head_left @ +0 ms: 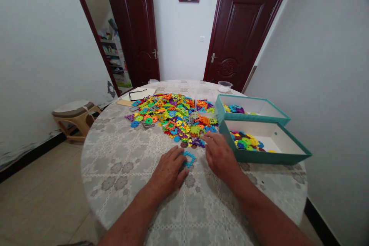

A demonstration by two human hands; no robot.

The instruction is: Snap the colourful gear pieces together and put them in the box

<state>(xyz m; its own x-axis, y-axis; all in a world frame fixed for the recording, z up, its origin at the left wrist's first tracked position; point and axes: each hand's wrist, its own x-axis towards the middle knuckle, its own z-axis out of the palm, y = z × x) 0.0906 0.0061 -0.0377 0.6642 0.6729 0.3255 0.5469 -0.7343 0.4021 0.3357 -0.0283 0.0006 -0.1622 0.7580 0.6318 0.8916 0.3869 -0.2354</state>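
A blue notched plastic building piece (189, 159) with an open middle lies flat on the tablecloth near the front. My left hand (170, 167) rests at its left side, fingers stretched out, the fingertips at the piece's edge. To the right, my right hand (217, 153) reaches with extended fingers to the near right edge of a heap of colourful plastic building pieces (175, 113). Its fingertips are close to purple and green pieces; whether they touch any is hard to make out. Nothing shows gripped in either hand.
Two teal-edged boxes (271, 157) stand on the right, holding round and notched pieces. Behind the heap at left, glasses (141, 95) lie on paper. A clear bowl (225, 85) sits at the far edge of the round table (115, 200). A stool (75, 119) stands left.
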